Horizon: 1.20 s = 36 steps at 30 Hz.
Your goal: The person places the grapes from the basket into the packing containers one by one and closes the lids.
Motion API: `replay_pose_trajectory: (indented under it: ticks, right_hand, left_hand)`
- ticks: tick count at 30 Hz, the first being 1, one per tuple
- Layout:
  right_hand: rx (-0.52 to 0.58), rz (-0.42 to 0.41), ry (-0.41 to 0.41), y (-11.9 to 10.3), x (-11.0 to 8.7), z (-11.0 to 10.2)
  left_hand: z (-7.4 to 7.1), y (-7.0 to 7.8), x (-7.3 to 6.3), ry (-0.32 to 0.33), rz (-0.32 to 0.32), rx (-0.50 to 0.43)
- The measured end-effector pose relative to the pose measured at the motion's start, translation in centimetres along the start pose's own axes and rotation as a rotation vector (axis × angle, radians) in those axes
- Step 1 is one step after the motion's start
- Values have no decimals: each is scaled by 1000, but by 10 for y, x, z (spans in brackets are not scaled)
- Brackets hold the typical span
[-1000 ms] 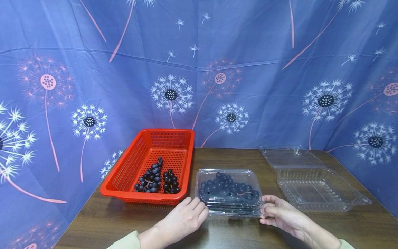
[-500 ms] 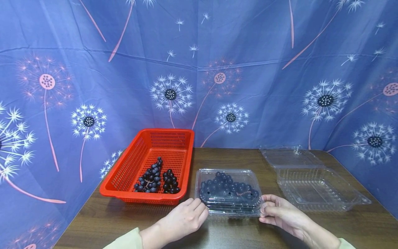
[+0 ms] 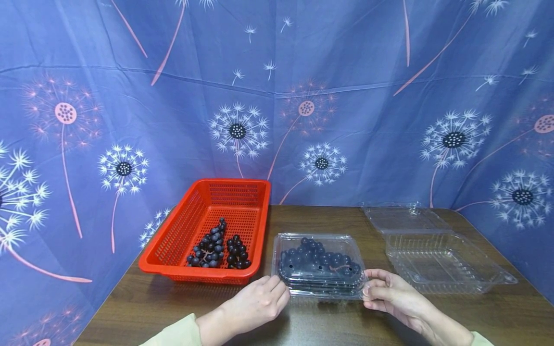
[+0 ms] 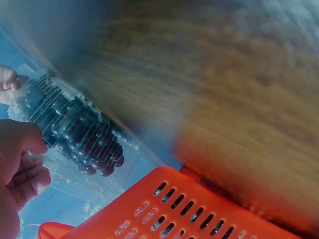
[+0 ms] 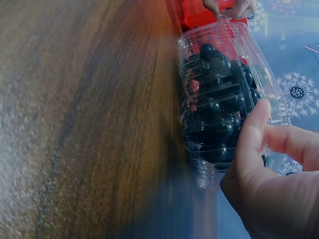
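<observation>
A clear plastic clamshell box (image 3: pixel 320 283) with its lid down stands in the middle of the table. Dark grapes (image 3: pixel 307 254) fill it and show through the lid. At its front left corner my left hand (image 3: pixel 259 302) pinches the rim, fingertips partly hidden in the head view. My right hand (image 3: pixel 396 298) grips the front right corner between thumb and fingers. From the right wrist, the thumb (image 5: pixel 254 129) lies along the box's end, with the ribbed side wall (image 5: pixel 209 99) facing the camera.
Left of the box sits a red perforated basket (image 3: pixel 255 226) holding two bunches of dark grapes (image 3: pixel 212 247). A second clear clamshell (image 3: pixel 446 264), lid folded back, lies at the right. Behind the table (image 3: pixel 311 221) hangs a blue dandelion-print cloth (image 3: pixel 372 144).
The front edge of the clamshell box has shifted very slightly up in the head view, with both hands keeping their hold at its corners. The basket and the second clamshell stay put.
</observation>
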State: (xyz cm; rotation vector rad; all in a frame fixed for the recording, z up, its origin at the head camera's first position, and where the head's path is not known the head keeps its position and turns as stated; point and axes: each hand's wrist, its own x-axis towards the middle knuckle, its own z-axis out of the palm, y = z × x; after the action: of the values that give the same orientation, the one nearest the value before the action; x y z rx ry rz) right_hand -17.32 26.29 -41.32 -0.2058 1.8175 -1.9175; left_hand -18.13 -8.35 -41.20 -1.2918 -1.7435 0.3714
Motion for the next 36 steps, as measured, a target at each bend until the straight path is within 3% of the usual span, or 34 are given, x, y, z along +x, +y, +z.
replay_pose_trajectory:
  ticks: [13,26,36]
  right_hand:
    - [28,29,-6,0,2,0]
    - [92,23,-15,2,3,-5]
    - [84,29,-10,2,4,-4]
  left_hand:
    - [1,0,-1,10,0,-2]
    - [-7,-5,3,22,-53,-48]
    - [-2,-4,0,53,25,-17]
